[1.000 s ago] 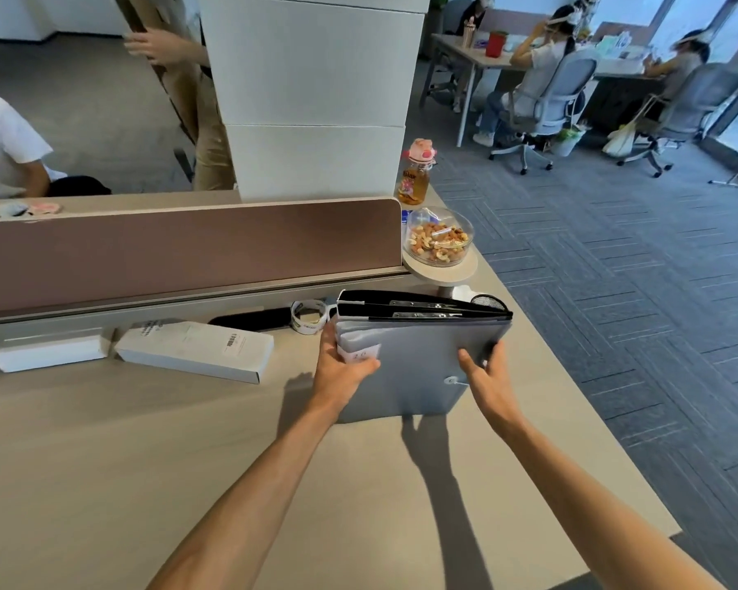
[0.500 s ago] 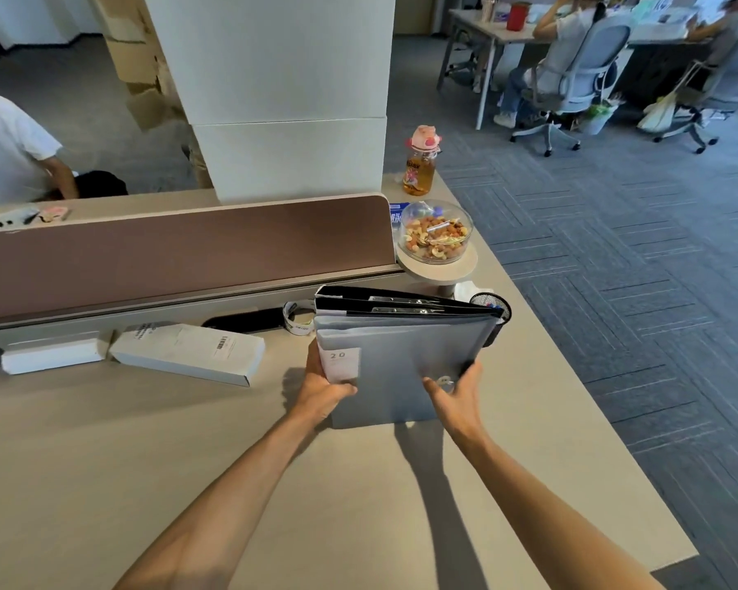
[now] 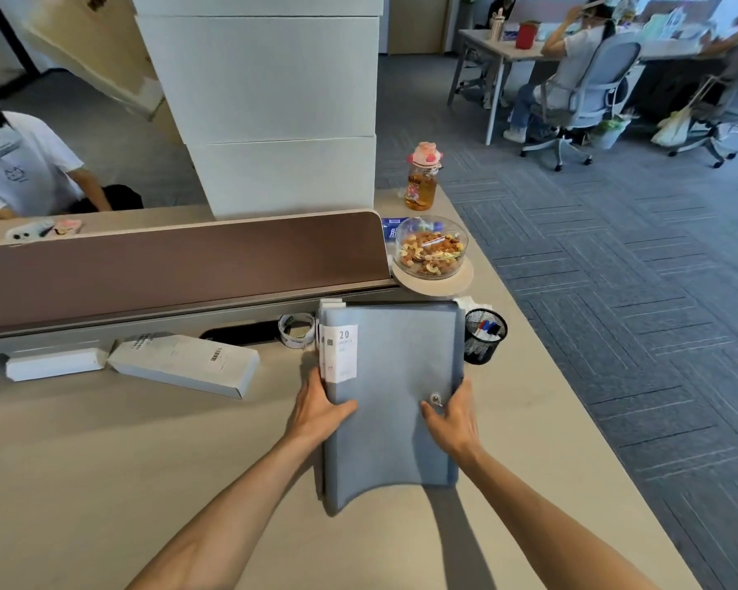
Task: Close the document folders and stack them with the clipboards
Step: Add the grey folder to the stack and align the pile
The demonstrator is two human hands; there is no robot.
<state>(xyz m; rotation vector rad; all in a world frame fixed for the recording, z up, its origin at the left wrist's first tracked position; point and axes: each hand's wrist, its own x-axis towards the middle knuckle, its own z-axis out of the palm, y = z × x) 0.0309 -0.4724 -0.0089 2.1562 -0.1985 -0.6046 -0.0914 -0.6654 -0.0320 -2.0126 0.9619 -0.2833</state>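
Observation:
A grey-blue document folder (image 3: 395, 376) lies closed and flat on the desk (image 3: 103, 462), topmost on a stack whose lower edges show at its left side. It carries a white label reading "20" and a round snap button near its right edge. My left hand (image 3: 321, 408) grips the stack's left edge, thumb on the cover. On the right edge sits my right hand (image 3: 451, 417), fingers beside the button. The clipboards beneath are hidden by the folder.
A black mesh pen cup (image 3: 484, 336) stands just right of the stack. Behind it are a glass bowl of nuts (image 3: 431, 249) and a drink bottle (image 3: 422, 178). A tape roll (image 3: 297, 330) and white boxes (image 3: 184, 364) lie to the left, below the brown divider (image 3: 180, 259).
The stack, tilted up toward me earlier with black clipboard edges showing on top, has been lowered flat onto the desk. Both hands stayed on its sides.

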